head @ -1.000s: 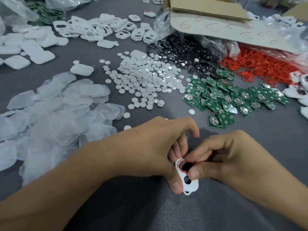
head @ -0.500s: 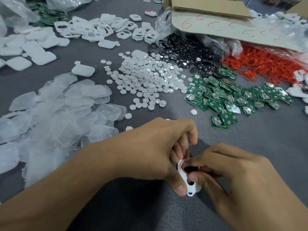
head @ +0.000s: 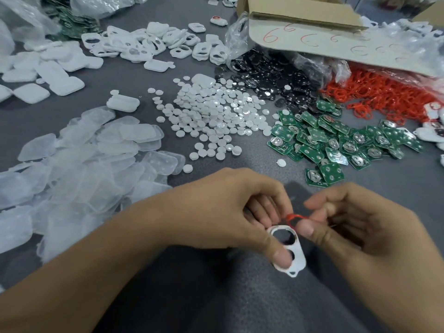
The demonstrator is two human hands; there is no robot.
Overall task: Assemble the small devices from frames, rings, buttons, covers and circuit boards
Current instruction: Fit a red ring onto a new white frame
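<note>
Two hands share the job: the left hand (head: 216, 212) grips a white frame (head: 299, 257) between thumb and fingers, and the right hand (head: 360, 234) pinches a red ring (head: 293, 217) just above the frame's large hole. Ring-fitting looks to be the step; next, the ring needs seating evenly in that hole

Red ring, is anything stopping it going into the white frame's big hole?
Nothing visible does. The right hand pinches the red ring just above the white frame's big hole, which is empty. The left hand's thumb presses lower, beside the small hole.
</note>
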